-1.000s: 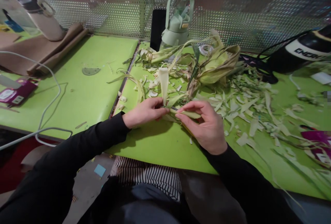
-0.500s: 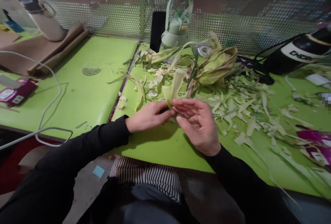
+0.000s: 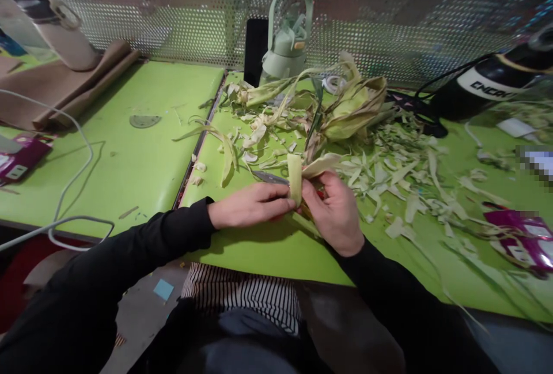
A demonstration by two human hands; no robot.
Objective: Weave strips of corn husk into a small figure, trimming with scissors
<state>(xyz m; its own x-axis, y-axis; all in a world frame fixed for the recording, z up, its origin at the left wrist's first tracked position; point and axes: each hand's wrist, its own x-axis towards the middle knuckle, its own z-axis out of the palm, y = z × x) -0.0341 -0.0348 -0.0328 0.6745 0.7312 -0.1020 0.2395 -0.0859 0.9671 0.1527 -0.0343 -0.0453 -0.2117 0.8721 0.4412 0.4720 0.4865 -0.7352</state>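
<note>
A black bottle reads "ENER", further letters blurred; a green bottle's contents are unclear. Left hand and right hand pinch husk.

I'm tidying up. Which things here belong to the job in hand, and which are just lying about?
Job in hand:
husk strip, between left hand and right hand
grey blade beside them
probably the husk bundle

Apparently just lying about:
green bottle
beige bottle
half-round piece
brown sheet
</note>
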